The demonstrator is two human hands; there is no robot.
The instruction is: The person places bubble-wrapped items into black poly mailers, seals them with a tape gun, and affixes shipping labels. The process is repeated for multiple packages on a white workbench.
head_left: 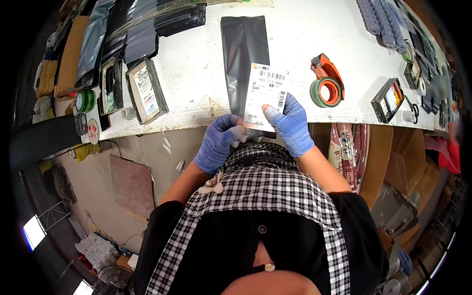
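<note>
A white shipping label (263,96) with printed barcodes lies over the lower part of a dark grey plastic mailing bag (245,44) at the table's near edge. My right hand (291,125), in a blue glove with pale fingertips, grips the label's right side, thumb on top. At the label's lower left corner, the thumb and fingers of my gloved left hand (220,142) are pinched together. Part of the bag beneath the label is hidden, and its lower end hangs over the edge between my hands.
An orange tape dispenser (328,81) sits right of the bag. Two framed boxes (147,92) and green tape (85,101) are on the left, below stacked dark bags (141,42). Toward the right are another small box (388,100), scissors (414,110) and bubble-wrapped items (376,19).
</note>
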